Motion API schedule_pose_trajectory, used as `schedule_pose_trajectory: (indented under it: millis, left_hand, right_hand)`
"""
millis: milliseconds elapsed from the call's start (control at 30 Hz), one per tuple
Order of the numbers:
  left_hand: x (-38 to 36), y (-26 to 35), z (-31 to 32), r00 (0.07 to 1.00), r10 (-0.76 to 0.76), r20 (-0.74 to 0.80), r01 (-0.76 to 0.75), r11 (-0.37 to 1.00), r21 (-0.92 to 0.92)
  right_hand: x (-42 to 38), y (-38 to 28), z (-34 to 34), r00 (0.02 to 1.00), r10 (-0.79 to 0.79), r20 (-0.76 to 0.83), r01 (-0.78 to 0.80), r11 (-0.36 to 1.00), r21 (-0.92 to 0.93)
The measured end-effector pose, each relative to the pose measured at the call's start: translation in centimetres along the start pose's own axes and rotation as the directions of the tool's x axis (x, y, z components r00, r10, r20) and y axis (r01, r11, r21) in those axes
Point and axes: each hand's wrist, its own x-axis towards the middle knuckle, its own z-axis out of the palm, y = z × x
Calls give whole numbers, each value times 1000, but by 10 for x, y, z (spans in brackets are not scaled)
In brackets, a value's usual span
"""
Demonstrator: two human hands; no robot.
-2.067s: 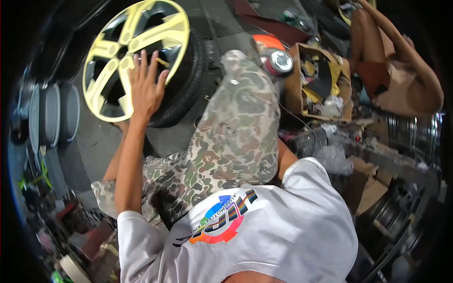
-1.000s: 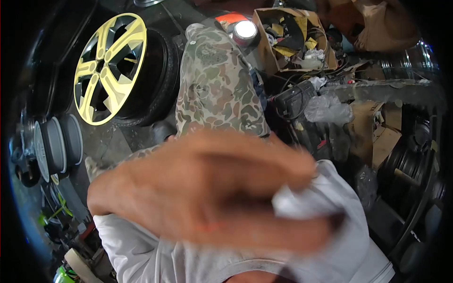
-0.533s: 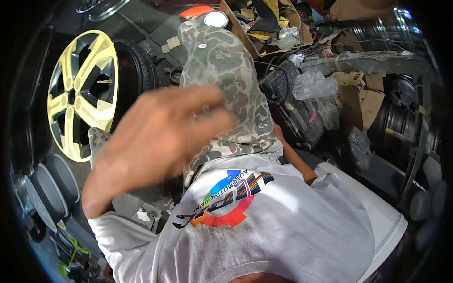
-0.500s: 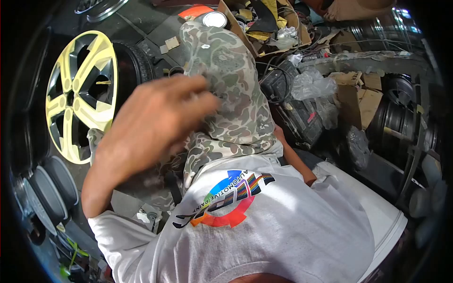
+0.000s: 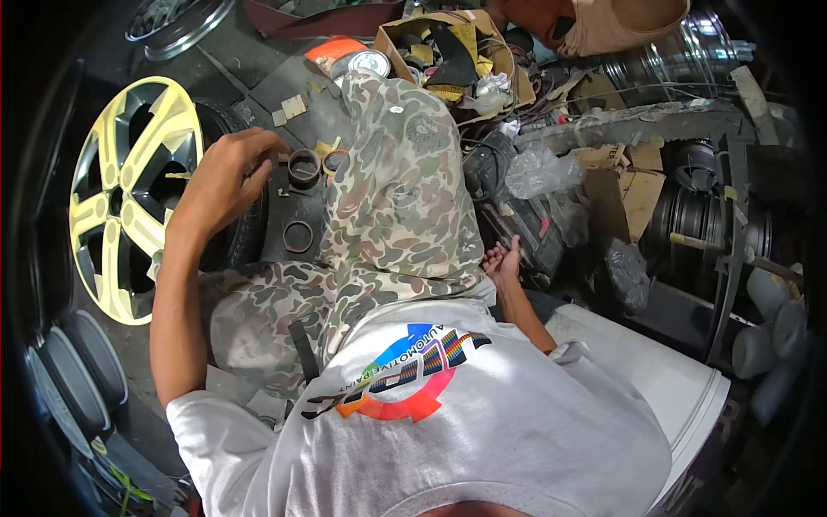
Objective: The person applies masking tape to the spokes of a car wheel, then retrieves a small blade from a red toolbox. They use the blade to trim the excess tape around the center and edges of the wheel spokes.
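Note:
My left hand (image 5: 226,181) hangs in the air between the wheel and my knee, thumb apart from the loosely bent fingers, with nothing visible in it. Near its fingertips, a roll of tape (image 5: 303,182) lies on the floor beside a second roll (image 5: 345,156) partly behind my leg. A thin ring-shaped roll (image 5: 287,236) sits closer to me. On the left stands an alloy wheel (image 5: 127,177), its spokes and rim covered in yellow masking tape. My right hand (image 5: 505,263) rests beside my right thigh, palm up, fingers loosely curled and thumb apart, seemingly holding nothing.
A tire (image 5: 251,226) is behind the taped wheel. An open cardboard box (image 5: 385,36) of scraps and a tin can (image 5: 369,63) stand ahead. Right are a black case (image 5: 564,226), plastic bags (image 5: 543,172) and stacked rims (image 5: 702,220). I sit on a white bucket (image 5: 637,353).
My left hand has drawn back left and away from in front of my knee, uncovering the tape rolls. My right hand has come into view beside my thigh. The view has shifted slightly.

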Motion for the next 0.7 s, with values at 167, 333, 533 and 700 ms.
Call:
schedule_pose_trajectory:
  millis: [167, 333, 533, 700]
  left_hand:
    - [-1, -18, 11, 999, -19, 26, 17, 996, 83]
    - [-4, -26, 14, 998, -42, 51, 35, 991, 131]
    - [-14, -19, 9, 999, -29, 27, 25, 991, 134]
    - [-19, -18, 7, 999, -39, 26, 36, 992, 121]
  right_hand:
    - [-24, -22, 17, 976, -158, 152, 118, 963, 244]
    - [-16, -23, 14, 983, -153, 103, 136, 978, 155]
    - [-42, -63, 28, 965, -250, 82, 216, 931, 293]
    - [-100, -103, 56, 922, -383, 54, 372, 916, 149]
